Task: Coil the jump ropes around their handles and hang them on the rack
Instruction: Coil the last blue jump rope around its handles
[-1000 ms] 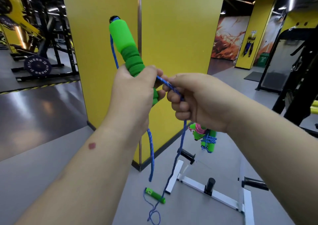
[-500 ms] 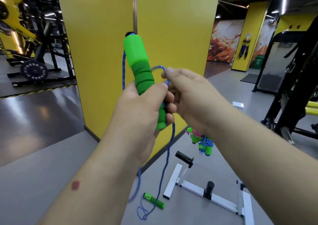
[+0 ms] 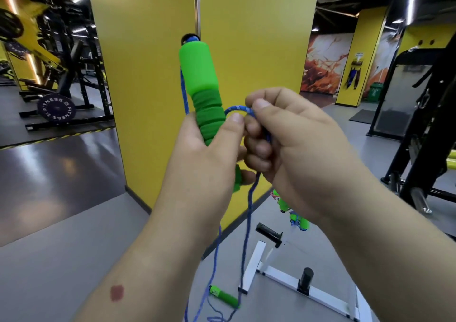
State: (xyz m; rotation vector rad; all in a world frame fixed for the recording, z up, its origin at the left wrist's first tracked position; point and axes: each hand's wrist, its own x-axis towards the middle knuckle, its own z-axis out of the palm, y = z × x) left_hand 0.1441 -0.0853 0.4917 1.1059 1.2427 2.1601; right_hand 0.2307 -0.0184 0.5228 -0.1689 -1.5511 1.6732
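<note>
From the head camera I see my left hand (image 3: pixel 207 154) gripping the green foam jump-rope handle (image 3: pixel 204 95) upright, while my right hand (image 3: pixel 283 139), just beside it on the right, pinches a loop of the blue braided rope (image 3: pixel 238 108) level with the ribbed section. I count two handles on this rope, the second green handle (image 3: pixel 225 296) lying on the floor below. One already coiled bundle (image 3: pixel 293 213) hangs on the white rack (image 3: pixel 249 267), whose two black pegs look bare.
</note>
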